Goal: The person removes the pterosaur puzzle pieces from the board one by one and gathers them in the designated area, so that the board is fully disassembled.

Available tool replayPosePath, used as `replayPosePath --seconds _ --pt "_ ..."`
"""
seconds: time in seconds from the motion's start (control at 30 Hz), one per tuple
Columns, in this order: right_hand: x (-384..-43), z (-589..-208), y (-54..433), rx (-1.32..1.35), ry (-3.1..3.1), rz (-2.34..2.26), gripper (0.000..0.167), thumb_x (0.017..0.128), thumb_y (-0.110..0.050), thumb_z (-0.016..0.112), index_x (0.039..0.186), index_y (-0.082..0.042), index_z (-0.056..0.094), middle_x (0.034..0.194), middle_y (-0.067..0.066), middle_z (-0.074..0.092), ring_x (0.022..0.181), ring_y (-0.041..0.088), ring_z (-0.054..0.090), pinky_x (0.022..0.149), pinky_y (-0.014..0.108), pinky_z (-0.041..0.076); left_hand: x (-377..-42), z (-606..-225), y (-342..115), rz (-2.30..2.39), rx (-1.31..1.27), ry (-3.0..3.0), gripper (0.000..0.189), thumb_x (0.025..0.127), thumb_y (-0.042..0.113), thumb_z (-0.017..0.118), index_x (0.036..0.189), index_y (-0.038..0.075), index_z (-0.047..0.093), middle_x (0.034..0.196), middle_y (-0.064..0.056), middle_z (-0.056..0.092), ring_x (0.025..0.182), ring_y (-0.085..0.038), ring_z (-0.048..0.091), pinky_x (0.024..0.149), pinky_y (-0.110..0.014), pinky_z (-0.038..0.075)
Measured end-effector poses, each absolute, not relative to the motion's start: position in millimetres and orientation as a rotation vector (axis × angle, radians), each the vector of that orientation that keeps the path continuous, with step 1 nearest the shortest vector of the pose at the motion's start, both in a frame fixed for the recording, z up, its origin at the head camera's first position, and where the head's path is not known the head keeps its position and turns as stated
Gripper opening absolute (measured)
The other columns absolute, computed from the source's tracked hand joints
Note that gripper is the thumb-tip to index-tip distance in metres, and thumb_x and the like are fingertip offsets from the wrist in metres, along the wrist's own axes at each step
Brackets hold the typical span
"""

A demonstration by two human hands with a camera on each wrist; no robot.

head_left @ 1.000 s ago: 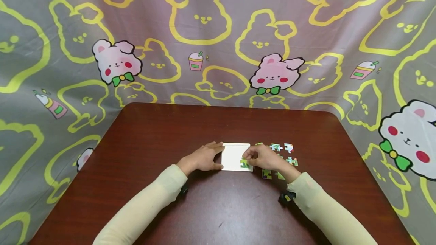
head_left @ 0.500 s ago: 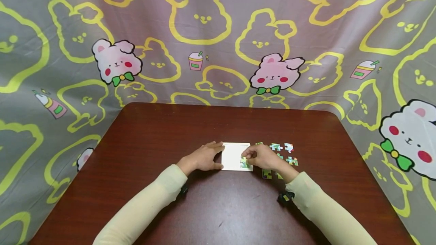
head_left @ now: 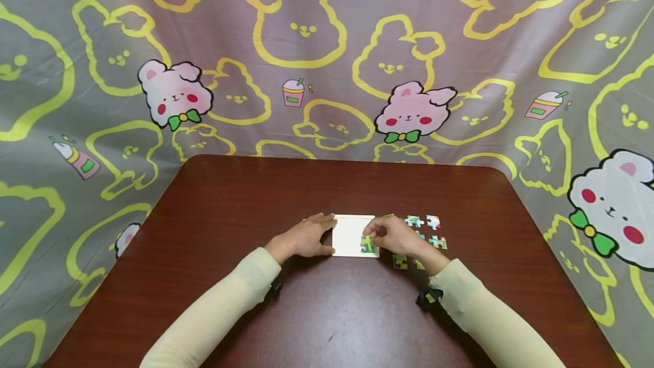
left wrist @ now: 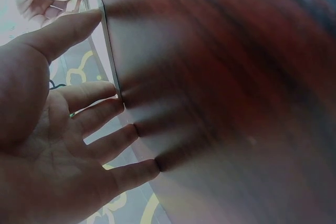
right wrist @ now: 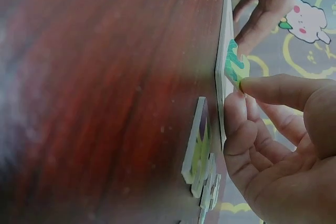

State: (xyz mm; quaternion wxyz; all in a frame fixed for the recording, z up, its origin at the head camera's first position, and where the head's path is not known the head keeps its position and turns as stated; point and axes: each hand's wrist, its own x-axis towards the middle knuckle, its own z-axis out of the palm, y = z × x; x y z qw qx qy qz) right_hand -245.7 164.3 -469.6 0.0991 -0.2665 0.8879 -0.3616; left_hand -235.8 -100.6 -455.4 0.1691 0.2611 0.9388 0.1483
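Observation:
A white rectangular puzzle board [head_left: 348, 234] lies flat on the table. My left hand [head_left: 305, 236] rests at its left edge with thumb and fingers spread. In the left wrist view, the left thumb [left wrist: 76, 31] touches one end of that edge and the fingers reach down farther along. Between thumb and fingertips, my right hand [head_left: 401, 238] pinches a green jigsaw piece [right wrist: 237, 66] over the board's near right corner. That piece stands tilted, one side right at the board in the right wrist view. The right hand's other fingers are curled beneath the thumb.
Several loose jigsaw pieces [head_left: 437, 242] lie right of the board, some partly hidden behind the right hand. The brown table [head_left: 255, 197] ends at a patterned cloth backdrop [head_left: 327, 72], which also hangs along both sides.
The jigsaw piece has changed its tilt slightly in the right hand, its glare coming and going. The right wrist has shifted a little. My left hand and the board have stayed put.

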Motion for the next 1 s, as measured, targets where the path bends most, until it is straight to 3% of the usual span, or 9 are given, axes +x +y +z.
replayPosePath --seconds 0.27,0.6,0.8,1.0 --pt "-246.3 -468.7 166.0 -0.796 2.586 -1.111 0.016 0.084 -0.001 0.071 0.098 -0.007 0.074 0.084 0.001 0.069 0.073 0.006 0.059 0.066 0.021 0.049 -235.2 -454.6 -99.7 0.426 0.737 2.660 0.075 0.092 0.038 0.070 0.154 0.009 0.039 0.165 -0.008 0.028 0.153 -0.035 0.023 0.120 -0.059 0.027" --pt "-247.4 -458.9 183.5 -0.556 2.447 -1.233 0.016 0.091 -0.004 0.067 0.105 -0.009 0.073 0.090 0.006 0.067 0.078 0.020 0.064 0.060 0.028 0.051 -234.8 -454.3 -99.0 0.420 0.736 2.658 0.075 0.093 0.038 0.070 0.154 0.009 0.038 0.165 -0.008 0.028 0.153 -0.035 0.023 0.120 -0.058 0.027" --pt "-248.4 -453.7 202.1 -0.572 2.455 -1.233 0.019 0.090 -0.004 0.066 0.107 -0.005 0.073 0.087 0.008 0.069 0.073 0.024 0.064 0.055 0.028 0.049 -235.3 -453.7 -99.2 0.420 0.735 2.663 0.075 0.093 0.039 0.069 0.154 0.009 0.038 0.166 -0.008 0.027 0.154 -0.035 0.023 0.121 -0.057 0.027" --pt "-247.2 -449.9 220.1 -0.571 2.452 -1.184 0.016 0.090 -0.006 0.068 0.105 -0.008 0.074 0.088 0.007 0.070 0.076 0.024 0.068 0.060 0.028 0.051 -235.8 -453.9 -99.2 0.429 0.727 2.661 0.076 0.092 0.039 0.070 0.154 0.009 0.038 0.166 -0.008 0.027 0.154 -0.034 0.023 0.121 -0.057 0.027"
